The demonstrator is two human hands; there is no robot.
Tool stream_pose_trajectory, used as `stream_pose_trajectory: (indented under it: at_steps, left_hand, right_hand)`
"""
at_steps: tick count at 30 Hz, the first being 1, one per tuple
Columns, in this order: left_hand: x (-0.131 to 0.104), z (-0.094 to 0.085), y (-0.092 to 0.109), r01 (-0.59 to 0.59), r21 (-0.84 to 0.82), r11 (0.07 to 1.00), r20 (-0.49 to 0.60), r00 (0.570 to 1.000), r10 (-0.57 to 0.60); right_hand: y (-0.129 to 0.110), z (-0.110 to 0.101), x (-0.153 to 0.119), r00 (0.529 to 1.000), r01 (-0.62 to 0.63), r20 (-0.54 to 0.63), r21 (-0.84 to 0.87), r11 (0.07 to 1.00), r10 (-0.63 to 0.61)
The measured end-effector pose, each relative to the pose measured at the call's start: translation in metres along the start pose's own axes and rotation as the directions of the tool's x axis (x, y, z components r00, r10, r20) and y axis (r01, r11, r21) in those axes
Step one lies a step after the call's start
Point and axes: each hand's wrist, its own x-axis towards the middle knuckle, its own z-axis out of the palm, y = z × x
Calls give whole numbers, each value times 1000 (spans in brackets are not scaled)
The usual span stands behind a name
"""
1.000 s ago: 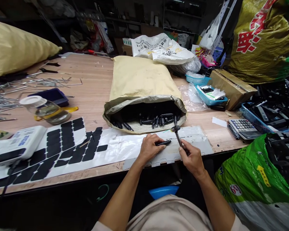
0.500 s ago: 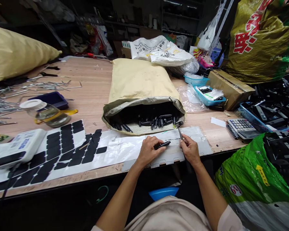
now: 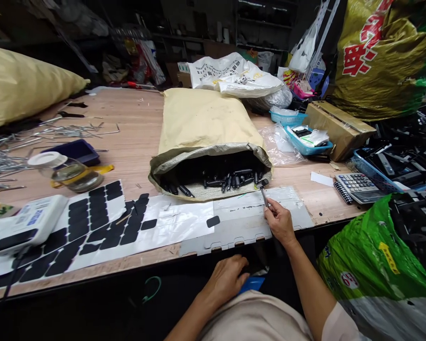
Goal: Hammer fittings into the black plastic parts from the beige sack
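A small hammer with a dark head is in my right hand, its handle wrapped by the fingers over the grey cardboard at the table's front edge. Below that edge, close to my lap, my left hand is closed with curled fingers; anything inside it is hidden. Behind the hammer, an open-mouthed cream sack lies on its side with several black cylindrical parts in its mouth. One black rounded patch rests at the right end of the white backing sheet.
To the left are more black patches, a white boxy device, a lidded glass jar and metal rods. A calculator, blue baskets, a cardboard box and a filled green bag are to the right.
My left hand has dropped from the cardboard to below the table edge, and the black part it held is out of sight. My right hand stays put with the hammer.
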Motion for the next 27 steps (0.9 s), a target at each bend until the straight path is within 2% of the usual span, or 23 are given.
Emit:
stream_pose_trajectory:
  at_steps: [2,3,5,7,8,10,11,12,13,14,15,16,17,21,25,27]
  left_hand:
    - [0,-4,0,28,-18,999,18,999,-27]
    - [-1,-11,3,2,-54,999,48,999,1]
    - [-3,-32,12,-91,-174,981,117,987,112]
    - [1,-59,18,-169,-294,941,110,972,209]
    - [7,-74,17,-195,-324,926,46,974,222]
    - [26,-102,7,-221,-289,932,-213,963,162]
    - [38,-114,-1,-193,-233,953,-382,920,93]
    - [51,-126,-11,-128,-175,976,-530,848,16]
    - [64,-135,-22,-38,-131,991,-660,749,-59]
    - [76,-143,-32,55,-95,994,-743,661,-108]
    - [87,-149,-41,137,-66,988,-795,592,-135]
    - [96,-152,-48,201,-41,979,-820,554,-148]
    - [104,-155,-54,243,-18,970,-824,546,-151]
    - [118,-155,-63,290,32,957,-810,568,-145]
    - [110,-154,-58,294,58,954,-841,529,-112]
    - [98,-150,-51,205,104,973,-832,554,-28]
  right_hand:
    - [1,0,0,1000,5,-3,-9,1000,-5]
    - [2,1,0,1000,6,-5,-14,1000,-6]
    - [2,1,0,1000,5,-4,-19,1000,-5]
    - [1,1,0,1000,5,0,-20,1000,-5]
    - [1,1,0,1000,4,4,-20,1000,-4]
    - [-1,1,0,1000,1,2,-23,1000,-1]
    - [-3,1,1,1000,1,-3,-26,1000,-1]
    - [-4,0,1,1000,3,-6,-29,1000,-3]
    - [-5,0,1,1000,6,-6,-32,999,-7]
    - [-6,0,1,1000,11,-6,-34,999,-11]
    - [-7,0,1,1000,17,-1,-34,999,-17]
    - [-8,0,1,1000,21,4,-33,999,-20]
    - [-8,0,1,1000,23,7,-33,999,-22]
    - [-6,0,1,1000,22,8,-34,999,-22]
    - [-6,0,1,1000,22,0,-29,999,-22]
    - [-7,0,1,1000,20,5,-25,999,-20]
